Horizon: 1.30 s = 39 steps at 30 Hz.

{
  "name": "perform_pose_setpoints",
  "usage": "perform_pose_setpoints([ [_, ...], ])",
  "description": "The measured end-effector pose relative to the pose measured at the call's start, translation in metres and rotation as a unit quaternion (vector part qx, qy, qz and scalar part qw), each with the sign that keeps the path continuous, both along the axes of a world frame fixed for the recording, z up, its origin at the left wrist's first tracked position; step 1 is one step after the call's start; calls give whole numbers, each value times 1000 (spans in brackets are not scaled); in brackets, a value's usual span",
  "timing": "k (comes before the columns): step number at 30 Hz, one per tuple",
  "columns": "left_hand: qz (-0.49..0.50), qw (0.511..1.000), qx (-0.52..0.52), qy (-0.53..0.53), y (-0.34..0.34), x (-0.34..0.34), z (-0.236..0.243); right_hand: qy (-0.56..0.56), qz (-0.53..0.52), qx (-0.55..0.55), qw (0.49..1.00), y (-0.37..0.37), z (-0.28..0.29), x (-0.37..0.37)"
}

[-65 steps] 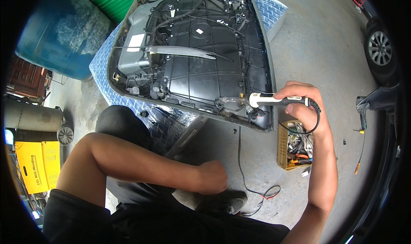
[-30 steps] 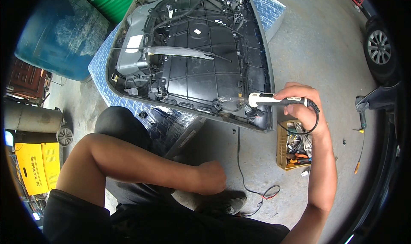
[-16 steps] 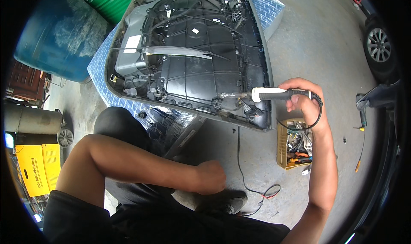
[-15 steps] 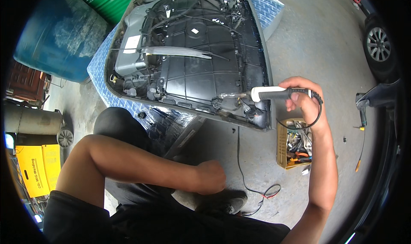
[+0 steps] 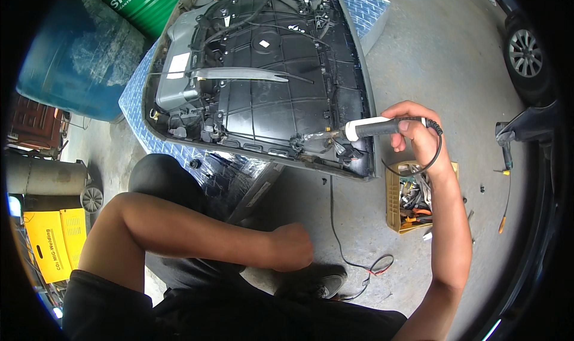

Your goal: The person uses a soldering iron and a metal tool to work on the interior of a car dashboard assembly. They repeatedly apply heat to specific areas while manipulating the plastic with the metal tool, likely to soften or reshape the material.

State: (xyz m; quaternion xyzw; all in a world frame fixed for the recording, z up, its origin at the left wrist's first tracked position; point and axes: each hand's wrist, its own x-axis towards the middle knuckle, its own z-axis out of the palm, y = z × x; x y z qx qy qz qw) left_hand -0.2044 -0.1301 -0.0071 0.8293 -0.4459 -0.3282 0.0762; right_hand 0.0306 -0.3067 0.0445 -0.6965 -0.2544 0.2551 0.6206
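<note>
A car door panel (image 5: 269, 107) lies inner side up, with black plastic, wiring and clips across it. Over its near right corner, my right hand (image 5: 415, 134) grips the black and white handle of a corded tool like a soldering iron (image 5: 371, 128). Its metal tip points left, close above the panel's near edge; whether it touches I cannot tell. The black cord loops down from the handle beside my wrist. My left hand (image 5: 292, 247) is curled into a fist near my knee, its fingers mostly hidden, with nothing showing in it.
A patterned blue box (image 5: 136, 102) supports the panel. Below my right hand stands a yellow basket (image 5: 393, 212) of tools. A cable (image 5: 336, 227) lies along the concrete floor. Blue and green drums (image 5: 78, 54) stand at far left, a yellow machine (image 5: 55, 242) at left, and a car wheel (image 5: 526, 54) at right.
The view has shifted slightly, moving the panel a little left in the picture. The corded tool stays over the same corner, its handle tilted a bit more. My left fist has hardly moved.
</note>
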Motion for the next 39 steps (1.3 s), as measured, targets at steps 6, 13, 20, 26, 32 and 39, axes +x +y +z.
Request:
perform_pose_setpoints([
  [6, 5, 1000, -7, -12, 0, -2, -3, 3, -8, 9, 1000, -2, -5, 4],
  [13, 7, 999, -14, -28, 1, -3, -5, 11, -17, 13, 1000, -4, -10, 7],
  [20, 11, 1000, -11, -16, 1, -3, -4, 42, -27, 26, 998, -5, -17, 13],
  [26, 19, 1000, -8, 6, 0, -1, -2, 56, -17, 43, 997, -10, -27, 18],
  [32, 8, 1000, 1, 8, 0, -1, -1, 64, -14, 57, 996, -5, -28, 18],
  [39, -5, 1000, -16, 8, -3, -5, 10, 71, -26, 102, 992, -4, -27, 28],
])
